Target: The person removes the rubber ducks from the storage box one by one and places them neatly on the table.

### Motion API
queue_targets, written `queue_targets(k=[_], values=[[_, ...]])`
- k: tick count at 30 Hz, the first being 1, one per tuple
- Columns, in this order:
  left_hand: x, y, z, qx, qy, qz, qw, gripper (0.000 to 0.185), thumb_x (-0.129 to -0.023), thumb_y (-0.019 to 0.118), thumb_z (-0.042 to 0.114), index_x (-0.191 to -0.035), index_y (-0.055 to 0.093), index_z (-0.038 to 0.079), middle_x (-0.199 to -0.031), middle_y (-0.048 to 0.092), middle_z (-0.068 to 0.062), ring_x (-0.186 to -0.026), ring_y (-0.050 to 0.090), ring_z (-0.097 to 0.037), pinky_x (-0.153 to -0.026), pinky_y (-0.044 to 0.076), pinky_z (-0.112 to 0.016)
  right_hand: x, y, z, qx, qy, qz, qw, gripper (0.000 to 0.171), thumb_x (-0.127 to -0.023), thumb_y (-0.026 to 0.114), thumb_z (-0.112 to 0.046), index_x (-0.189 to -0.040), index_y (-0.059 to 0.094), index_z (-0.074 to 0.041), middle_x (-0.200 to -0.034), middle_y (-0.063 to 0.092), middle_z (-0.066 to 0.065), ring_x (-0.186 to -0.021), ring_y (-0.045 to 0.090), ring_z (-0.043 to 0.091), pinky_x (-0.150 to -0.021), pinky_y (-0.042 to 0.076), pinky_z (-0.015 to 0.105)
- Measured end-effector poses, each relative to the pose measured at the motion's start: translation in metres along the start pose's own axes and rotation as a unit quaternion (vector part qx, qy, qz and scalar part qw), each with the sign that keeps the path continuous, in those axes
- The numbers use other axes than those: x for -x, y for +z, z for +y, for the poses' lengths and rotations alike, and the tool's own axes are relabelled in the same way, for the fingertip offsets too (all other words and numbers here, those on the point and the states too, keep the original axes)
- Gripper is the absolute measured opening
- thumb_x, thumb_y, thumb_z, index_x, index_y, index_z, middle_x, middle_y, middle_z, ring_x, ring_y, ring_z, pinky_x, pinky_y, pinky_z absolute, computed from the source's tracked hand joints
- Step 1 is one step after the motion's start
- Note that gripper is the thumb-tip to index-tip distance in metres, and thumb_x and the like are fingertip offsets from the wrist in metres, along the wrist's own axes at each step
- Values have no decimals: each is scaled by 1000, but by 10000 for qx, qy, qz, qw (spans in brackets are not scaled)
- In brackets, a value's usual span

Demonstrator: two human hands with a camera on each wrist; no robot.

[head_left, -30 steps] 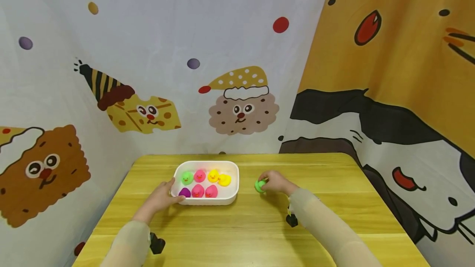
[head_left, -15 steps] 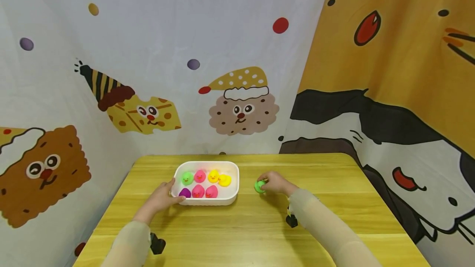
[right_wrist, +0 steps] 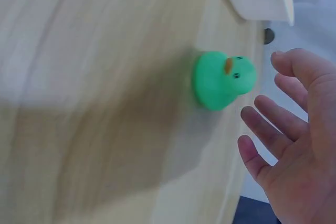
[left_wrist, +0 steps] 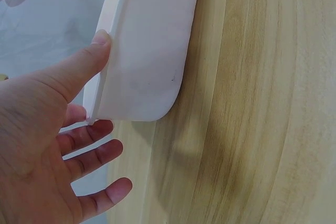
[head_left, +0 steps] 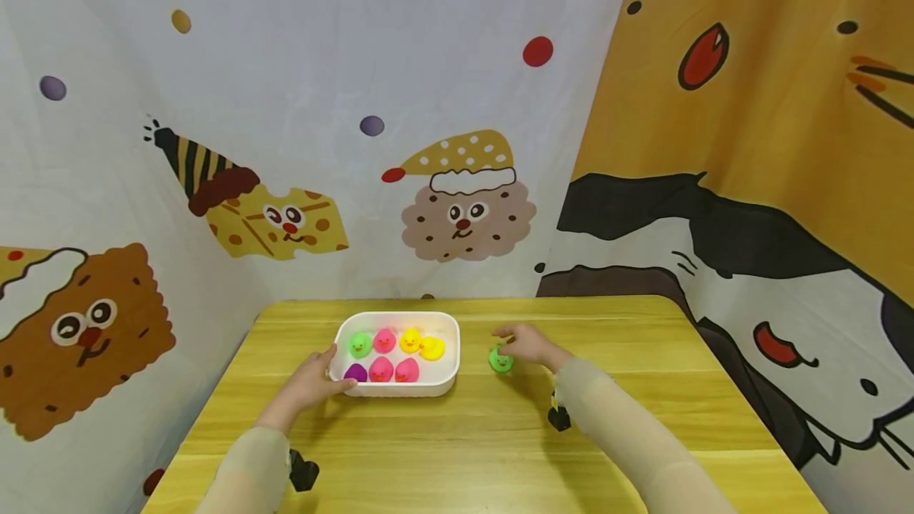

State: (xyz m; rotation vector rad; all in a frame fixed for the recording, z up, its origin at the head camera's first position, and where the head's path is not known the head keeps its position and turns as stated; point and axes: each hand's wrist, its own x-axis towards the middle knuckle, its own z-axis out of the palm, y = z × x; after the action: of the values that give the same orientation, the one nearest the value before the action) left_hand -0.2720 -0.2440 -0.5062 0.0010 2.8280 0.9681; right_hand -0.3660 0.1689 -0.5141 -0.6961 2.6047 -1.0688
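We see the green duck (head_left: pixel 501 359) upright on the wooden table (head_left: pixel 643 387), just right of the white tray (head_left: pixel 450 377). Our right hand (head_left: pixel 527 343) is released, fingers spread beside it w/o contact. Left hand (head_left: pixel 311 378) rests relaxed on the tray's left rim, thumb on top.

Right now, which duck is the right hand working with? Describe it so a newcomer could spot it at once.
Start at the yellow wooden table and find the white tray of coloured ducks at its middle. Just to the tray's right, beside the open right hand, sits a green duck with an orange beak. It is the only duck standing on bare wood; the other green duck sits inside the tray.
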Motion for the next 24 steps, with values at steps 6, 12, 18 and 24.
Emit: queue_targets(k=[6,12,18,24], values=[[0,-2,1,5,16,14,10000,105,-65,61,63,-139,20,1,-129,32,-29,-112,37,-41,-90,29,-58,-14,-5,-12,231,-20,347,9991,32,-82,60,-20,-111,59,-8,-109,58,13,-94,54,21,-77,45,36],[0,-2,0,-87,69,25,9999,104,-65,61,63,-139,20,1,-128,33,-29,-111,38,-40,-90,30,-57,-26,-2,-36,203,74,409,9989,34,-81,63,-26,-110,60,-10,-100,60,8,-88,54,16,-73,46,33],[-1,-1,-1,-39,15,-9,10000,104,-65,61,63,-139,21,2,-129,32,-28,-113,38,-40,-91,29,-57,-38,4,-59,427,83,444,9981,36,-79,65,-28,-108,62,-7,-95,61,3,-84,54,14,-69,46,29],[-1,1,-2,-1,-33,-9,10000,104,-65,61,63,-139,21,2,-129,33,-28,-112,38,-39,-90,29,-57,-49,13,-79,570,46,481,9972,43,-75,69,-31,-107,62,-3,-93,62,5,-83,55,16,-69,46,29]])
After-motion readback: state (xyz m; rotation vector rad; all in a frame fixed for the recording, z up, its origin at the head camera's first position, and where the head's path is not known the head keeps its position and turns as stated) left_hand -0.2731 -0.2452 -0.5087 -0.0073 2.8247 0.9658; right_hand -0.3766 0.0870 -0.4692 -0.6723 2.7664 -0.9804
